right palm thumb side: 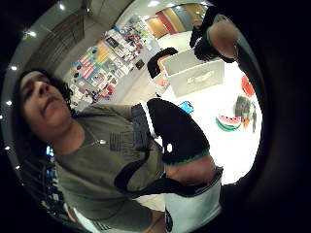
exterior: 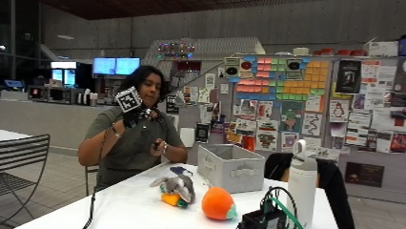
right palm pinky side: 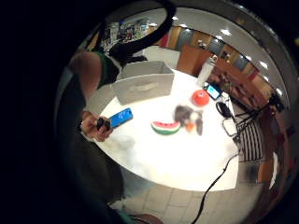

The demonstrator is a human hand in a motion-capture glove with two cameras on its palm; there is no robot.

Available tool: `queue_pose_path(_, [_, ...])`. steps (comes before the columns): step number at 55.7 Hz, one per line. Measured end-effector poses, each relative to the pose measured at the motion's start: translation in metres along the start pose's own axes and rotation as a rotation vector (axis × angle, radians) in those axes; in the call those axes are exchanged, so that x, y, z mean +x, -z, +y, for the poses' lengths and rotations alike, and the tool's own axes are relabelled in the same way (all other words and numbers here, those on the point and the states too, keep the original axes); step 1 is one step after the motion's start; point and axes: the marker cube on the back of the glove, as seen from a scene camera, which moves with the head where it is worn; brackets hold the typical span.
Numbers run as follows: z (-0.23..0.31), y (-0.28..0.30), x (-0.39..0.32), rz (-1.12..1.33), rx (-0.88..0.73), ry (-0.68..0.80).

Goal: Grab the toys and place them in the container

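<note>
While raised near the face, gloved right hand point(exterior: 134, 116), grip unclear, well above table point(exterior: 126, 205)

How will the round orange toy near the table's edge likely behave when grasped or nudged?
The orange toy looks like a rounded plush, so it probably weighs little and gives under the fingers. Its ball-like shape suggests a nudge could roll it across the smooth white table. It seems unlikely to be fragile.

The gloved right hand point(exterior: 134, 116) is raised at shoulder height. A grey container point(exterior: 229, 167), plush rabbit point(exterior: 175, 187) and orange toy point(exterior: 218, 203) are seen on the white table point(exterior: 126, 207).
</note>
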Motion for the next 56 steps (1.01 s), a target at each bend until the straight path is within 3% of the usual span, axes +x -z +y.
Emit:
queue_pose_path(3, [0.002, -0.001, 0.002, 0.032, -0.014, 0.041])
queue_pose_path(7, [0.006, -0.002, 0.027, 0.184, -0.025, 0.255])
queue_pose_path(18, [-0.002, 0.008, 0.018, 0.031, -0.034, -0.043])
queue_pose_path(33, [-0.023, -0.008, 0.054, 0.123, -0.048, -0.148])
queue_pose_path(56, [-0.056, -0.138, 0.209, 0.38, -0.131, -0.39])
